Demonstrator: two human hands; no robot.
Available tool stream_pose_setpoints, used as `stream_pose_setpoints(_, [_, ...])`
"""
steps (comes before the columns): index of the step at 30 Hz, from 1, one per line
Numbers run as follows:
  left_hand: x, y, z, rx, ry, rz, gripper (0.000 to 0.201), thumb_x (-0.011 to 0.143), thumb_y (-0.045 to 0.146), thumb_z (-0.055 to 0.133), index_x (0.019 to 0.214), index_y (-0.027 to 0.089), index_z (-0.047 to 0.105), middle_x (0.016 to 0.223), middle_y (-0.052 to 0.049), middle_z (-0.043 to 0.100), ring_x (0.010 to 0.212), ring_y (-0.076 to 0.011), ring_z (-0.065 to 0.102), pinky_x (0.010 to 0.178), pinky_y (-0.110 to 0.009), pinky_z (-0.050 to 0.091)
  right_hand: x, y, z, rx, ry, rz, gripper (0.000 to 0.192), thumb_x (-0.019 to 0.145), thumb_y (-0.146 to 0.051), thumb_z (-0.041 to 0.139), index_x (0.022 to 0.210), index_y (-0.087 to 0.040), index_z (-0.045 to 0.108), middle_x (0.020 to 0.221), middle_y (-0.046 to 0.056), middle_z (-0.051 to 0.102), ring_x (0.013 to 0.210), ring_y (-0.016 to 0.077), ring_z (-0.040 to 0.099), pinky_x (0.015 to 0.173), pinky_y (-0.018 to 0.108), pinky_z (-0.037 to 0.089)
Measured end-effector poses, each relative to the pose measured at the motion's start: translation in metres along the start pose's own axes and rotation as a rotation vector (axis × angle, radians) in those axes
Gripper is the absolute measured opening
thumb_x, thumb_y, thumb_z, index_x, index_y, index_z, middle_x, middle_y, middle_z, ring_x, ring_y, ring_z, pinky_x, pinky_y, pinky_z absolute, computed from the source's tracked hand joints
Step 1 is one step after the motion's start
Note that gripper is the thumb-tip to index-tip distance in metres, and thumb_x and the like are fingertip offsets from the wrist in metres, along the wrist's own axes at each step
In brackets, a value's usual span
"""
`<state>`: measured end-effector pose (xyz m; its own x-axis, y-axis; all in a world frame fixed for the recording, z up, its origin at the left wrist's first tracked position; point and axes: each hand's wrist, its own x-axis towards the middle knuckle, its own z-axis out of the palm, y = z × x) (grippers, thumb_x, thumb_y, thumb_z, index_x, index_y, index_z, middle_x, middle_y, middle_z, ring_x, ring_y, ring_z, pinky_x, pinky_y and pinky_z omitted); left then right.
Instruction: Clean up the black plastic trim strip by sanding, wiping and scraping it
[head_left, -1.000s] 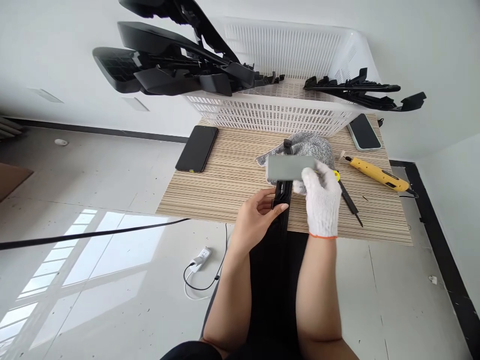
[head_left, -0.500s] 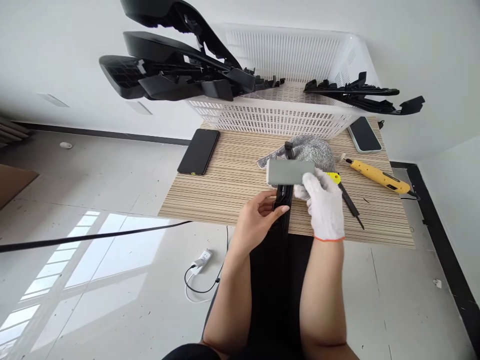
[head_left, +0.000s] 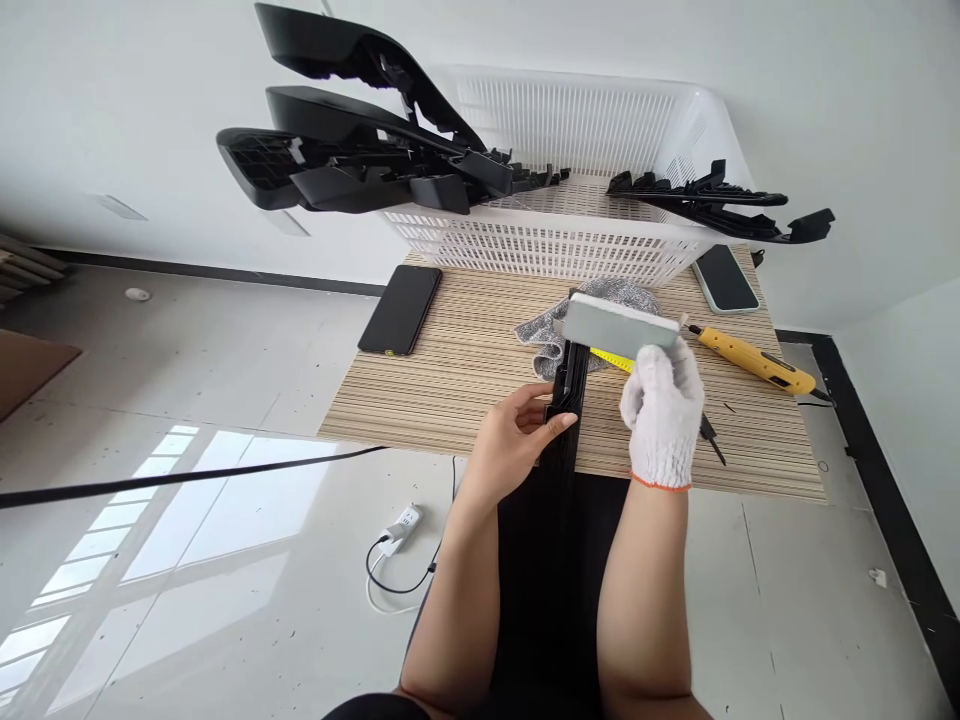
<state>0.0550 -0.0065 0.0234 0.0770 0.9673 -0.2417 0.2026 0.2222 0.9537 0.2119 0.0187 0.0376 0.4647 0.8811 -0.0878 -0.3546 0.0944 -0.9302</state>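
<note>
My bare left hand [head_left: 514,440] is closed around a long black plastic part [head_left: 571,385], thumb on its near side. The part runs from over my lap across the table edge. My right hand [head_left: 664,410], in a white knitted glove with an orange hem, grips a flat grey-green block [head_left: 619,325] with a white edge. Tilted, the block is over the far end of the black part; I cannot tell whether they touch. Behind them lies a crumpled grey cloth [head_left: 536,330]. A yellow strip [head_left: 611,358] with markings shows beneath the block, partly hidden.
A white plastic basket [head_left: 525,240] at the back holds several black plastic parts [head_left: 330,185] that jut over its sides. On the striped table [head_left: 420,400] lie a black phone [head_left: 400,310], a second phone [head_left: 726,278], a yellow corded tool [head_left: 754,360] and a thin dark tool [head_left: 712,440].
My right hand has moved right with the block, which is now tilted with its white edge uppermost. My left hand keeps its hold on the black part. The view has shifted slightly.
</note>
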Motion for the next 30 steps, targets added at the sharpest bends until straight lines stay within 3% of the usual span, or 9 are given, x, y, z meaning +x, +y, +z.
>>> stream_pose_setpoints(2, [0.000,-0.001,-0.001,0.012,0.009,-0.005,0.051,0.077,0.046,0.076,0.118,0.018,0.066,0.103,-0.007,0.074,0.105,-0.0194,0.069,0.094,-0.030,0.057,-0.003,-0.003,-0.002,-0.021,-0.108,0.078,0.032,0.080,-0.036,0.070,0.110,-0.029,0.062,0.059,-0.011,0.046,0.036,0.0025,0.033,0.032,0.015,0.024])
stream_pose_setpoints(5, [0.002,-0.002,-0.001,0.006,0.013,0.012,0.051,0.077,0.047,0.076,0.117,0.018,0.066,0.102,-0.007,0.074,0.104,-0.0198,0.069,0.094,-0.031,0.056,-0.004,-0.006,-0.004,0.051,-0.161,0.046,0.033,0.082,-0.043,0.062,0.112,-0.030,0.060,0.063,-0.008,0.055,0.038,0.0068,0.045,0.032,0.018,0.030])
stream_pose_setpoints(8, [0.004,-0.005,0.000,-0.061,0.009,0.042,0.051,0.079,0.047,0.075,0.119,0.018,0.065,0.106,-0.008,0.074,0.103,-0.0200,0.069,0.093,-0.031,0.056,-0.002,-0.007,-0.006,0.067,-0.141,0.065,0.030,0.082,-0.050,0.055,0.098,-0.025,0.061,0.068,-0.003,0.062,0.042,0.0109,0.053,0.034,0.022,0.036])
stream_pose_setpoints(12, [0.003,-0.007,0.001,-0.082,0.034,0.043,0.052,0.081,0.049,0.071,0.122,0.017,0.063,0.107,-0.008,0.073,0.101,-0.0201,0.070,0.089,-0.030,0.055,0.000,-0.001,-0.005,-0.261,-0.156,0.138,0.026,0.074,-0.042,0.072,0.083,-0.022,0.056,0.070,-0.005,0.062,0.045,0.0076,0.053,0.039,0.020,0.040])
stream_pose_setpoints(17, [-0.001,-0.005,0.001,0.032,0.041,0.001,0.057,0.086,0.056,0.062,0.129,0.018,0.061,0.094,-0.004,0.071,0.090,-0.0186,0.069,0.084,-0.030,0.053,-0.001,0.009,-0.001,-0.361,-0.076,0.023,0.022,0.081,-0.037,0.068,0.093,-0.022,0.057,0.077,-0.005,0.062,0.057,0.0079,0.058,0.050,0.021,0.047])
stream_pose_setpoints(23, [-0.003,-0.002,0.002,0.114,0.044,0.006,0.054,0.091,0.057,0.052,0.128,0.017,0.060,0.097,-0.006,0.073,0.088,-0.0208,0.069,0.078,-0.030,0.050,-0.006,0.011,0.001,-0.436,-0.219,0.137,0.026,0.081,-0.044,0.069,0.092,-0.023,0.058,0.084,-0.004,0.062,0.062,0.0088,0.059,0.053,0.022,0.049])
stream_pose_setpoints(30, [-0.005,0.000,0.002,0.101,0.024,0.047,0.048,0.095,0.053,0.047,0.126,0.018,0.060,0.110,-0.006,0.074,0.095,-0.0211,0.069,0.079,-0.029,0.050,-0.008,0.009,-0.001,-0.451,-0.236,0.155,0.029,0.082,-0.048,0.067,0.095,-0.023,0.058,0.086,-0.003,0.062,0.064,0.0101,0.059,0.056,0.025,0.051])
